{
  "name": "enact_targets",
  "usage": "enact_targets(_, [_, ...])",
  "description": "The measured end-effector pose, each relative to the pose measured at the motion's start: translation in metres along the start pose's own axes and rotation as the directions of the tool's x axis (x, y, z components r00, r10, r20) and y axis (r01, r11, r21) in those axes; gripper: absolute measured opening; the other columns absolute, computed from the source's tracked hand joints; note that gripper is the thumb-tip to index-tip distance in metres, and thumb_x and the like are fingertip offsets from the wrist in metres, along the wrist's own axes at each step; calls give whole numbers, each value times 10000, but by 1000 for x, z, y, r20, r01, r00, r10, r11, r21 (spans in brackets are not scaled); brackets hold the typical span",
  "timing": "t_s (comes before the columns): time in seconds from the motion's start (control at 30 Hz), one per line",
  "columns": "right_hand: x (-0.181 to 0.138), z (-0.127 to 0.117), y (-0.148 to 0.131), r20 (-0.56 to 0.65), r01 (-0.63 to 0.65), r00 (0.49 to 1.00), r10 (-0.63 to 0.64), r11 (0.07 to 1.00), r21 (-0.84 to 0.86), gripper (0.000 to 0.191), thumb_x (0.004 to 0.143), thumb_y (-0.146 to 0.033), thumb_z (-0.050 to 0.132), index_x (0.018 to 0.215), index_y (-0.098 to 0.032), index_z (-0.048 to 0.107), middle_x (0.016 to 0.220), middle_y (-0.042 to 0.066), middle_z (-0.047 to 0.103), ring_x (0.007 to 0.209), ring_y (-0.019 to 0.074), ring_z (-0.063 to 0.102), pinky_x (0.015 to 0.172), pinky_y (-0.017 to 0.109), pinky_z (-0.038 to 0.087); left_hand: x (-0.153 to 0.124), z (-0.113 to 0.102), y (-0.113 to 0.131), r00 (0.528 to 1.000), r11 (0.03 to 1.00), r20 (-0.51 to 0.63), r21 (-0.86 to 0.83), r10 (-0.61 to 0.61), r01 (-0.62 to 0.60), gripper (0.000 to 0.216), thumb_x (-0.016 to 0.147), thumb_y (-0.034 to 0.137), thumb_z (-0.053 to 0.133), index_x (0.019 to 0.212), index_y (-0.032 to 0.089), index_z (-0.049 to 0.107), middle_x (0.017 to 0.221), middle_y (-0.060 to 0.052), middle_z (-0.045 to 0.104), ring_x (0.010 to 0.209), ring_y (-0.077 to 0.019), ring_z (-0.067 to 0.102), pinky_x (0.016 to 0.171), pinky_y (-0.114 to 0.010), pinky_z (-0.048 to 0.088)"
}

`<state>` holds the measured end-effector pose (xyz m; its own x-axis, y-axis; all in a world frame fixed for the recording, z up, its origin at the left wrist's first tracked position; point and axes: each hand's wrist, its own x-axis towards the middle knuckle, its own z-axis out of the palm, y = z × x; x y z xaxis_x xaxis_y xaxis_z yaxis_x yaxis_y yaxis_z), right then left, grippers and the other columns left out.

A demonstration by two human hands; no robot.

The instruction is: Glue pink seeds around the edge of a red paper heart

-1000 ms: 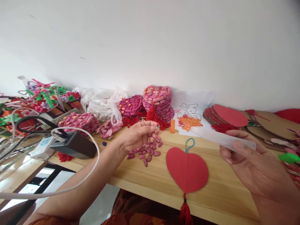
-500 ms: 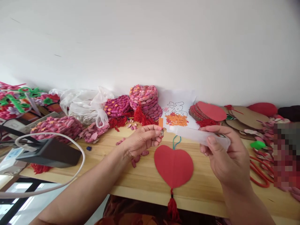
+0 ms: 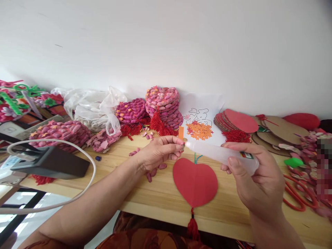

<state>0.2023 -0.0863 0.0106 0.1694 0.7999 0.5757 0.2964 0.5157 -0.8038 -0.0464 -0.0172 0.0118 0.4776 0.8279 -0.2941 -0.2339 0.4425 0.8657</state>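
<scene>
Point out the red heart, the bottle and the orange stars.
Red heart point(image 3: 195, 183), head view: middle of its face.
Bottle point(image 3: 213, 152), head view: its translucent side.
Orange stars point(image 3: 199, 131), head view: middle of the pile.

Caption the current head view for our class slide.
Left hand pinches a small piece; right hand points a translucent bottle at it near a red heart.

The heart cutout point(image 3: 195, 183) lies on the desk point(image 3: 233, 200) before star cutouts point(image 3: 199, 131) on paper point(image 3: 192, 101), right of the power adapter point(image 3: 52, 162).
</scene>
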Motion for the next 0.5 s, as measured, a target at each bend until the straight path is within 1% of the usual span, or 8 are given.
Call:
enact_targets(0.1, [-2,1,0,-11,0,1000,0,999,-43,218,899,-246,759,1112,-232,719,1099,66,723,684,154,663,550,292,549,0,0,0,1000,999,-3,46,-10,10,379,724,365,905,955,178,668,743,10,646,611,-73,580,459,-151,332])
enact_targets(0.17, [-3,2,0,-16,-6,1000,5,998,-56,222,892,-246,767,1109,-237,723,1102,62,724,719,165,673,571,301,547,0,-2,0,1000,997,-6,82,0,0,376,729,367,902,963,185,670,760,10,650,626,-76,586,451,-151,312])
enact_targets(0.33, [-3,3,-1,-20,15,1000,-16,998,-53,219,882,-227,772,1096,-236,727,1103,68,725,873,215,714,647,325,554,0,-5,-1,999,989,-27,139,43,-39,326,753,335,887,951,180,679,777,13,657,656,-64,599,542,-157,402])
enact_targets(0.5, [-1,3,-3,-24,39,999,-40,997,-63,218,878,-206,768,1092,-223,727,1089,76,730,940,239,726,726,347,578,0,0,3,1000,992,-14,121,23,-21,285,751,286,866,914,171,662,744,14,662,630,-66,595,520,-151,401])
